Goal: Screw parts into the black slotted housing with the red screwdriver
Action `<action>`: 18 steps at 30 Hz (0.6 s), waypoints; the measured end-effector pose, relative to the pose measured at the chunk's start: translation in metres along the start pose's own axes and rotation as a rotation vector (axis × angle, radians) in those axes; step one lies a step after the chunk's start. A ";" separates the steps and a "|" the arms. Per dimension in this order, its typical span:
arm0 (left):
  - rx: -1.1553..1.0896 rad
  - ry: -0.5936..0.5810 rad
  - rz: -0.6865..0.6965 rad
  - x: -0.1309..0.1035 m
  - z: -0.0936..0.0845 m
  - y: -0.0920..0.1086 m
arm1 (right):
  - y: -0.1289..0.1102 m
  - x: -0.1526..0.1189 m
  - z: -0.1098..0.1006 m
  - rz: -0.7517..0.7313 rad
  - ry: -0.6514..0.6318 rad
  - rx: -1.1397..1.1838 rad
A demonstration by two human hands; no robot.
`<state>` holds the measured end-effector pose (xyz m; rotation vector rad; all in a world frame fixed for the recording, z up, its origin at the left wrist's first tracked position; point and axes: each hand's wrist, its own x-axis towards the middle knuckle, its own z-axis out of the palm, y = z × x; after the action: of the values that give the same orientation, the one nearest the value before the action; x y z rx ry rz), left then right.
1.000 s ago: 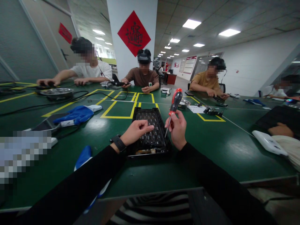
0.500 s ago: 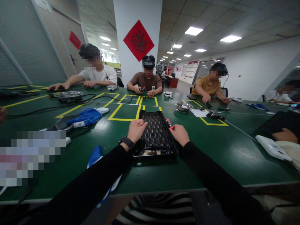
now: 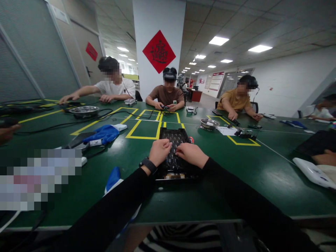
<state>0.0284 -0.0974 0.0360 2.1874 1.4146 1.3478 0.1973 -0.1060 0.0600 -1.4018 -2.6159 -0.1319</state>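
A long black rectangular tray point(image 3: 163, 133) lies lengthwise in front of me, with rows of small shiny parts inside and a tan-and-brown piece at its near end. Over its left side is my left hand point(image 3: 160, 152), fingers curled closed; whatever they hold is hidden. My right hand point(image 3: 193, 154) reaches in over the right side, fingers drawn together above the rows, and I cannot make out anything in them. The two hands' fingertips are close but apart. Just past the right hand, a red-handled tool point(image 3: 191, 140) shows against the tray's right edge, mostly covered.
Blue-and-white gloves point(image 3: 105, 134) and a dark cable lie to the left. Metal bowls point(image 3: 209, 123) stand farther off, near a paper sheet point(image 3: 228, 131) and black parts. A white device point(image 3: 313, 173) sits at right. Several people work around the green table point(image 3: 236, 182).
My right hand has left the red-handled tool beside the tray and come inward over the tray. My left hand stays closed at the left side. The view has tipped slightly up.
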 end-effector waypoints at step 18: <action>-0.101 -0.308 0.055 -0.002 0.004 0.003 | 0.004 -0.015 0.022 0.021 0.411 0.691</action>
<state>0.0331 -0.0992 0.0344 2.2626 1.1563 1.0167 0.2066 -0.1122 0.0359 -1.0156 -2.0128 0.4054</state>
